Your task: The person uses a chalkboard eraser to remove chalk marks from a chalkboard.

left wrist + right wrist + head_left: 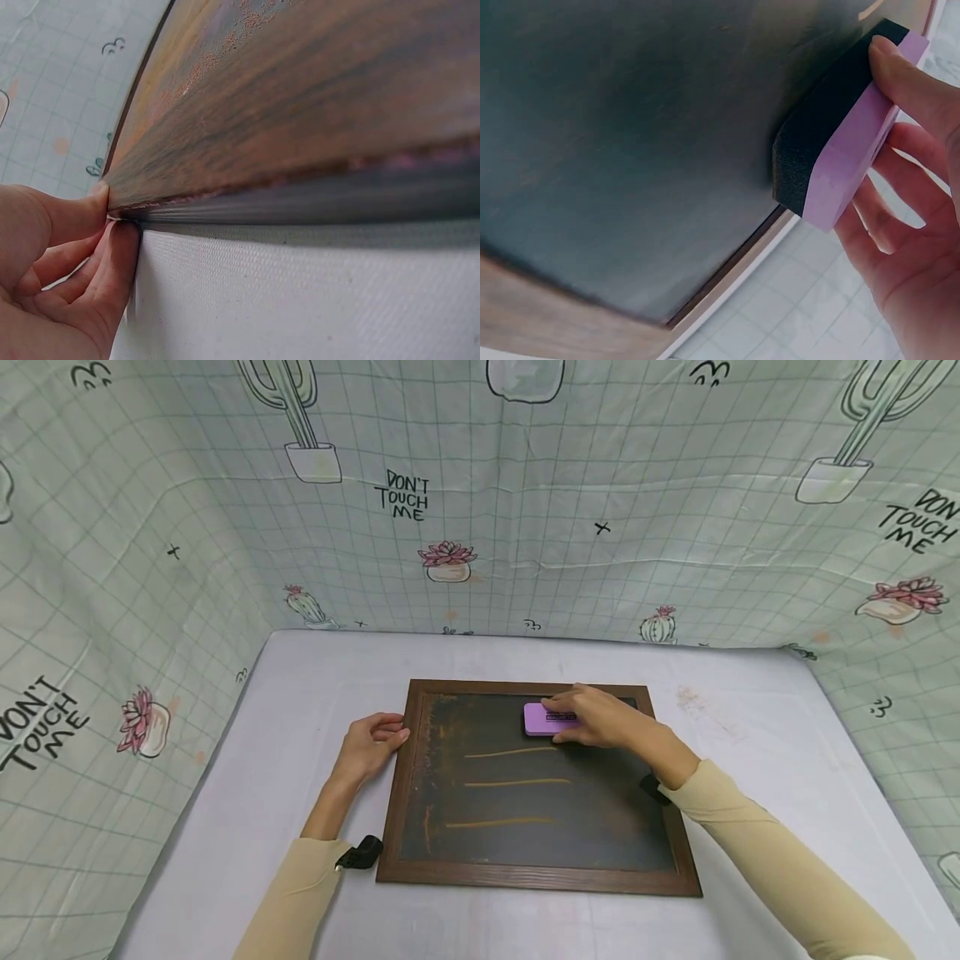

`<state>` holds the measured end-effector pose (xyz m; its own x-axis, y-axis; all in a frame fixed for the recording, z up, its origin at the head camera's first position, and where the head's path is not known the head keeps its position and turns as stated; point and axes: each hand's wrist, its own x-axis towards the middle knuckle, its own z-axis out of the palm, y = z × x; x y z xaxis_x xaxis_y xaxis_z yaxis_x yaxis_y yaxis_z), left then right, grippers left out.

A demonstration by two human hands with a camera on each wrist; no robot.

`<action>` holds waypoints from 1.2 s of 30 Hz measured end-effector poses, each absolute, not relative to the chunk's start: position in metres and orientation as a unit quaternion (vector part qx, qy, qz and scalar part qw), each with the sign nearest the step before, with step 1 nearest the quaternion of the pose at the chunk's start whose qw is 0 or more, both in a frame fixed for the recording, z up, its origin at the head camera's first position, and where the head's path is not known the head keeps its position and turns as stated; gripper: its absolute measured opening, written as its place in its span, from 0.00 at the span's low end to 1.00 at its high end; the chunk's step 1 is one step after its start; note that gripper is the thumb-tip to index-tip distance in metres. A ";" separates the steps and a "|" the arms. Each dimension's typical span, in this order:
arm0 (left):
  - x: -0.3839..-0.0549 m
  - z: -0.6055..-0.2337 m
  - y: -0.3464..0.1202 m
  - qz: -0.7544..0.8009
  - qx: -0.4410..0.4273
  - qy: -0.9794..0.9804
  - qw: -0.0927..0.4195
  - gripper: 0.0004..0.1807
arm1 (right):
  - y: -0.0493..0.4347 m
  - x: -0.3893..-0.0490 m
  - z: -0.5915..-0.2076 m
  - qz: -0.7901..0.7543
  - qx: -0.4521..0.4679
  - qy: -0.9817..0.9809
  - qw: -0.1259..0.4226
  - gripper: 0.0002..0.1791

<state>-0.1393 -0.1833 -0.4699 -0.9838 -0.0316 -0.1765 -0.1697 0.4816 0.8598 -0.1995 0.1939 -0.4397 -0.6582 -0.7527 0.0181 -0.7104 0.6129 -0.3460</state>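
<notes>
Head view: The framed chalkboard [540,843] lies flat on the white desk [337,668], with three yellow chalk lines [517,783] across its middle. The purple eraser [542,720] is at the upper right of the writing surface; the right hand [600,717] grips it. The left hand [371,745] is at the left side of the wooden frame [540,877], near the upper corner; this view does not show the underside of its hold.

Left wrist view: The hold is visible here. The thumb bears on the frame's top and the fingers meet the edge from below, pinching it. Judge the board stiff and broad; take hold by the wooden rim, clear of the chalked face.

Right wrist view: The eraser's thick black pad [829,112], mostly concealed in the head view, faces the board. Thumb and fingers clamp opposite long sides. Judge the eraser light, the pad soft and the purple back [844,165] firmer; grasp by the long sides. Full pad contact cannot be confirmed.
</notes>
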 end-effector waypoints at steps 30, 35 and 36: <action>-0.138 -0.471 -0.182 0.513 -0.058 0.854 0.063 0.20 | 0.244 -0.187 -0.453 -0.263 -0.361 0.894 0.031 0.32; -0.138 -0.470 -0.182 0.511 -0.059 0.855 0.061 0.20 | 0.250 -0.181 -0.451 -0.265 -0.346 0.899 0.037 0.32; -0.138 -0.471 -0.182 0.509 -0.060 0.856 0.061 0.20 | 0.251 -0.179 -0.450 -0.263 -0.345 0.900 0.040 0.32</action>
<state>-0.1384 -0.1824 -0.4705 -0.9853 -0.0409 -0.1659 -0.1653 0.4739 0.8649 -0.1793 0.2511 -0.4503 -0.7592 -0.6417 0.1087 -0.5995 0.6245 -0.5005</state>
